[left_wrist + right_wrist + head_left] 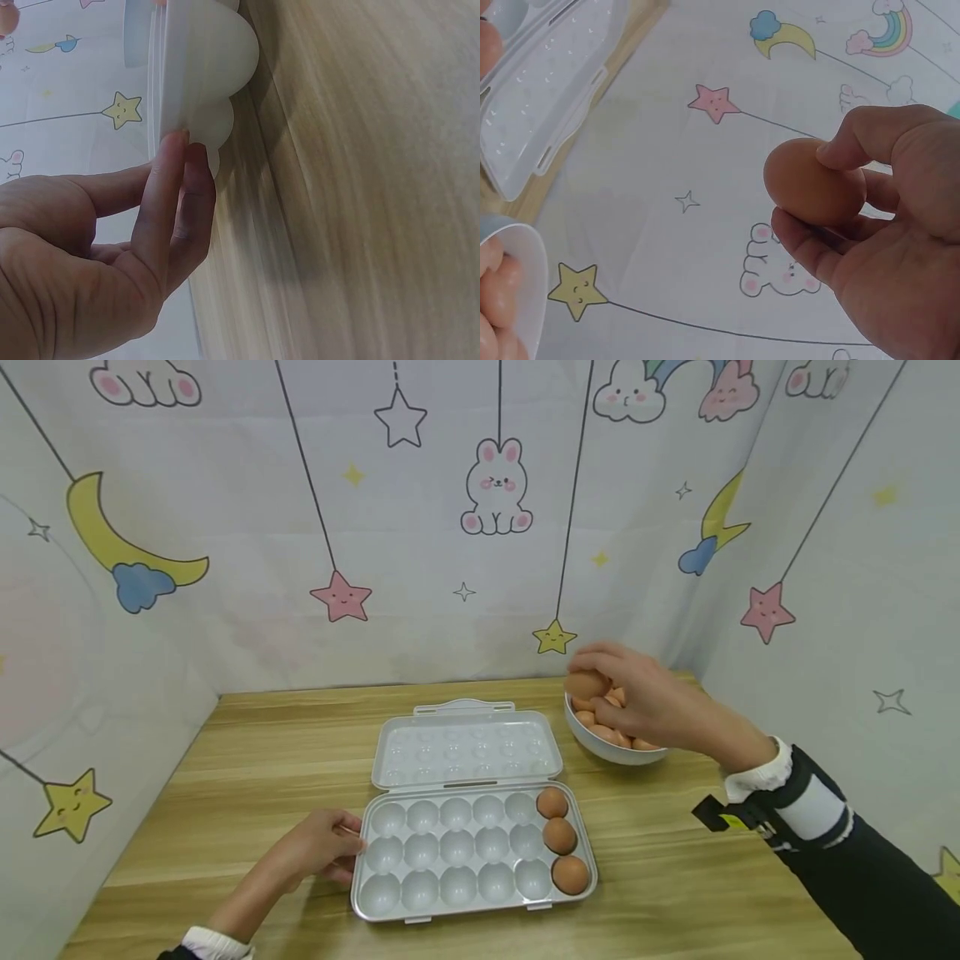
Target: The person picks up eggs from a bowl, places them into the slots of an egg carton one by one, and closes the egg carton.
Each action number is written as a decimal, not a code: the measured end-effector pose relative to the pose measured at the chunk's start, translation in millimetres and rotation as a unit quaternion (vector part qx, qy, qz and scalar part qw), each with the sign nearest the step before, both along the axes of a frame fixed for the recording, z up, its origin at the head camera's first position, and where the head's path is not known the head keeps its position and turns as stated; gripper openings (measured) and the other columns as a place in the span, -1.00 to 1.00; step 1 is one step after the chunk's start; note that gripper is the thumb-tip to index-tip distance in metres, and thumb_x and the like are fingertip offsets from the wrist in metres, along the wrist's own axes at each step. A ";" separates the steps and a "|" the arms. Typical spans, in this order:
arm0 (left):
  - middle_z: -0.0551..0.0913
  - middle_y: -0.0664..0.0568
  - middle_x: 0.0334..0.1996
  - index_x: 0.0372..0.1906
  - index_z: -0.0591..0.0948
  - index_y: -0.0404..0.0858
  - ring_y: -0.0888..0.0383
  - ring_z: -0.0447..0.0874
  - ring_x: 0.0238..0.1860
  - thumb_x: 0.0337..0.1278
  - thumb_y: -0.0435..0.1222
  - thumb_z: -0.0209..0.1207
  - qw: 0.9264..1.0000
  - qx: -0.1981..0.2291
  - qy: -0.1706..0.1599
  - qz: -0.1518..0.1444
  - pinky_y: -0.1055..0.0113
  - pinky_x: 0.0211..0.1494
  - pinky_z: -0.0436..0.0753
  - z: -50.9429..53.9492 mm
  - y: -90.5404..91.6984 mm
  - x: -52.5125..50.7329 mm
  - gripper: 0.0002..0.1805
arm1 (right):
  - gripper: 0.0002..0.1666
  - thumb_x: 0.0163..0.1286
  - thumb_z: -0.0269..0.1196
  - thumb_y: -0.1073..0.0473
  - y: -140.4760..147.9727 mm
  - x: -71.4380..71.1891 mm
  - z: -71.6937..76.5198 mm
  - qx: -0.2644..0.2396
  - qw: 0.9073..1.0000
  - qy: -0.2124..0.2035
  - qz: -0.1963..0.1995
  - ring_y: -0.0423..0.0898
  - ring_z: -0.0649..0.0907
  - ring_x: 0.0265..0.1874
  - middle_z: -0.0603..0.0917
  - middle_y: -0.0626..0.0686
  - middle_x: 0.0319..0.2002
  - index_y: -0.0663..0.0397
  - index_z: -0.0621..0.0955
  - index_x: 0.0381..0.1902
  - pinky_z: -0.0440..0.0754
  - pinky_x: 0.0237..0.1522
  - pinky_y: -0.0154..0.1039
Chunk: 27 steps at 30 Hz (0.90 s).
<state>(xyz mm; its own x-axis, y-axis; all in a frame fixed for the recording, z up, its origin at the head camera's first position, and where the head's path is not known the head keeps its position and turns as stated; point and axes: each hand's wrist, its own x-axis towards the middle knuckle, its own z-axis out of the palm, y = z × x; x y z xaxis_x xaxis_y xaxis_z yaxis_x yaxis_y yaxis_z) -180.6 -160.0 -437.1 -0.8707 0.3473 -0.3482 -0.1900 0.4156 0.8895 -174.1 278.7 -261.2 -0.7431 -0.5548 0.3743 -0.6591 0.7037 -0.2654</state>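
A brown egg (810, 184) is held between the thumb and fingers of my right hand (648, 702), above the white bowl (626, 756). More brown eggs (603, 732) fill that bowl. On the table lies a white plastic egg box (457, 852), its lid (468, 747) folded back flat. Three eggs (560, 837) sit in its rightmost column of cups, and the other cups hold none. At the box's left edge, my left hand (318, 847) pinches the rim with its fingertips (174, 142); part of the thumb is hidden in the left wrist view.
The wooden tabletop (285, 760) runs back to a white cloth (420, 527) printed with stars, moons and rabbits. This cloth also hangs at both sides. The bowl stands at the back right, close beside the lid.
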 end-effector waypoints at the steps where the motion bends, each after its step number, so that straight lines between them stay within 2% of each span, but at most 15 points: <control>1: 0.70 -0.16 -0.29 0.08 0.44 -0.70 0.07 0.70 -0.35 0.30 -0.57 0.16 1.000 -0.001 0.000 0.000 0.18 -0.36 0.82 -0.1 0.0 0.0 -0.67 | -0.46 0.22 0.30 0.55 -2.1 1.9 2.7 -0.001 1.000 0.006 0.007 -0.01 0.61 -0.08 0.58 0.13 0.13 0.22 0.59 0.18 0.71 -0.05 -0.04; 7: 0.70 -0.17 -0.28 0.08 0.43 -0.71 0.05 0.71 -0.33 0.30 -0.57 0.16 1.000 0.002 0.001 0.002 0.17 -0.35 0.82 0.5 -0.1 0.4 -0.66 | -0.52 0.24 0.33 0.48 -14.5 13.5 16.2 -0.006 0.999 0.024 0.043 -0.11 0.59 -0.12 0.58 0.05 0.10 0.19 0.60 0.13 0.69 -0.14 -0.13; 11: 0.70 -0.18 -0.28 0.08 0.43 -0.71 0.05 0.71 -0.33 0.29 -0.57 0.16 1.000 0.000 0.000 0.007 0.16 -0.34 0.82 1.2 0.7 0.5 -0.66 | -0.54 0.24 0.33 0.47 -21.1 16.9 20.0 0.001 0.998 0.032 0.053 -0.13 0.59 -0.08 0.58 0.00 0.09 0.17 0.62 0.12 0.68 -0.09 -0.15; 14: 0.70 -0.18 -0.27 0.08 0.44 -0.70 0.05 0.71 -0.33 0.30 -0.57 0.16 1.000 -0.003 -0.001 0.009 0.17 -0.35 0.82 1.9 1.1 -0.1 -0.66 | -0.51 0.27 0.31 0.47 -24.4 17.5 19.5 0.006 0.998 0.022 0.052 -0.14 0.58 -0.06 0.58 -0.01 0.10 0.16 0.60 0.16 0.68 -0.05 -0.16; 18: 0.70 -0.18 -0.27 0.08 0.44 -0.70 0.05 0.70 -0.34 0.30 -0.57 0.16 1.000 -0.006 0.000 0.008 0.17 -0.36 0.82 2.6 0.9 -1.7 -0.67 | -0.47 0.25 0.31 0.47 -29.6 17.9 14.5 0.008 0.999 0.008 0.042 -0.16 0.56 -0.19 0.61 -0.03 -0.03 0.15 0.54 0.18 0.68 -0.15 -0.19; 22: 0.69 -0.19 -0.26 0.09 0.43 -0.70 0.06 0.70 -0.34 0.30 -0.57 0.16 1.000 -0.005 -0.004 0.009 0.17 -0.35 0.82 3.1 0.8 -1.4 -0.66 | -0.53 0.24 0.32 0.46 -35.1 17.8 4.0 0.009 0.999 0.003 0.041 -0.21 0.53 -0.30 0.56 -0.10 -0.21 0.09 0.50 0.08 0.60 -0.30 -0.30; 27: 0.70 -0.19 -0.27 0.08 0.43 -0.71 0.06 0.70 -0.34 0.30 -0.58 0.16 1.000 -0.001 -0.006 0.007 0.18 -0.35 0.82 3.3 1.0 0.6 -0.67 | -0.54 0.26 0.36 0.41 -40.7 17.3 -14.2 0.022 0.999 -0.035 0.036 -0.25 0.51 -0.37 0.56 -0.15 -0.20 0.04 0.54 0.08 0.60 -0.36 -0.38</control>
